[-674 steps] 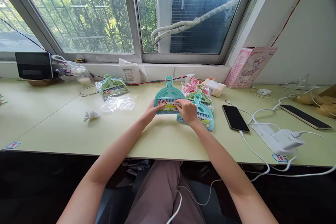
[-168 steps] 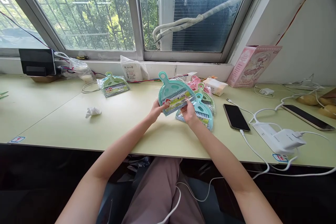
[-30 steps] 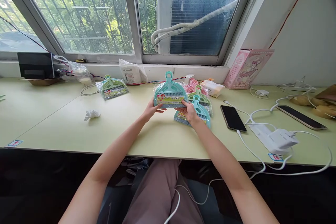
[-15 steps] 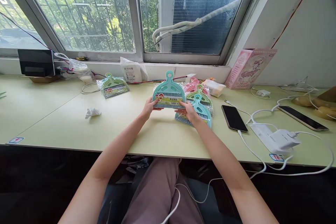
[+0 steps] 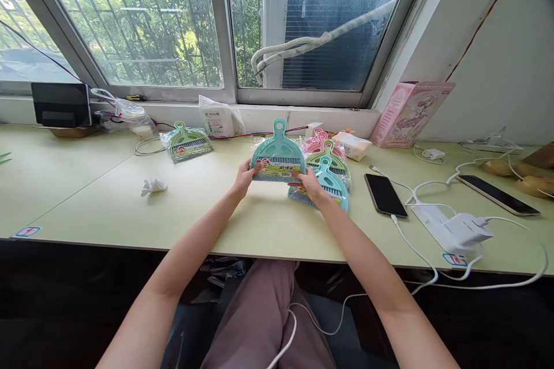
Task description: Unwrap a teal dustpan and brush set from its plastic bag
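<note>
Two hands share one wrapped teal dustpan set (image 5: 277, 154), held low over the desk (image 5: 108, 207) near its middle, handle pointing away toward the window. The left hand (image 5: 243, 176) pinches the near left corner, thumb on top and fingers (image 5: 253, 168) curled under; the right hand (image 5: 308, 182) does the same at the near right corner, its fingers closed on the lower edge by the label. Both grips are tight on the pack, not spread.

To handle it well from here, I would judge that the grip should stay at the two corners with even pressure, so the slippery film does not slide or crease, and the pack should be kept level, so the brush inside does not shift against the pan.

The set is a small fan-shaped pan with a looped handle, teal plastic, sealed in clear crinkly film that catches the window light. A bright printed label band runs across its wide end, with pale bristles showing just under it.

Just beside the right hand lies a stack of similar packs (image 5: 326, 176) in teal, green and pink, overlapping one another. A single green pack (image 5: 187, 143) sits well apart to the left, and a dark phone (image 5: 385, 195) lies to the right of the stack.
</note>
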A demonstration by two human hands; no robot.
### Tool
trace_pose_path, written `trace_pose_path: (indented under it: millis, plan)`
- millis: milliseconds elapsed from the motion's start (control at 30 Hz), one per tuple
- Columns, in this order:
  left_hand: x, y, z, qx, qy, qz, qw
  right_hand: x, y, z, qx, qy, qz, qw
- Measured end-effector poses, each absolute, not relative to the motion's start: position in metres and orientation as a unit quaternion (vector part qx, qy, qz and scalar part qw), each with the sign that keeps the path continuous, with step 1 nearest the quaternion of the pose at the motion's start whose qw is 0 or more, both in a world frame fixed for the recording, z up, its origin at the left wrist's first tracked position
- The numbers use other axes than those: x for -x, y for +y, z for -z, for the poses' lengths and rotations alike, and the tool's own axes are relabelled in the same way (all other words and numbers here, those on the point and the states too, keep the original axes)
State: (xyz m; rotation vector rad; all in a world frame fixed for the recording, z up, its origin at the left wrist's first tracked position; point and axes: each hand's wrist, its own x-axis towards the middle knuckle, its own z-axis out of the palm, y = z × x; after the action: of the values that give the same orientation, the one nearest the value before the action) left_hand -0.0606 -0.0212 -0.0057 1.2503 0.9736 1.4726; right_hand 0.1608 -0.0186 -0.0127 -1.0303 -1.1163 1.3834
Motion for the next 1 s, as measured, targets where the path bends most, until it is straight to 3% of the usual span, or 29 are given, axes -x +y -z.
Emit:
trace_pose_path:
  millis: [767, 1000]
  plan:
    - [0.071, -0.008, 0.015, -0.458, 0.428, -0.611, 0.483, -0.16, -0.019, 0.009, 0.428, -0.402, -0.627, 0.513]
    - [0.101, 0.022, 0.029, -0.375, 0.577, -0.598, 0.411, -0.161, -0.022, -0.001, 0.395, -0.407, -0.557, 0.607]
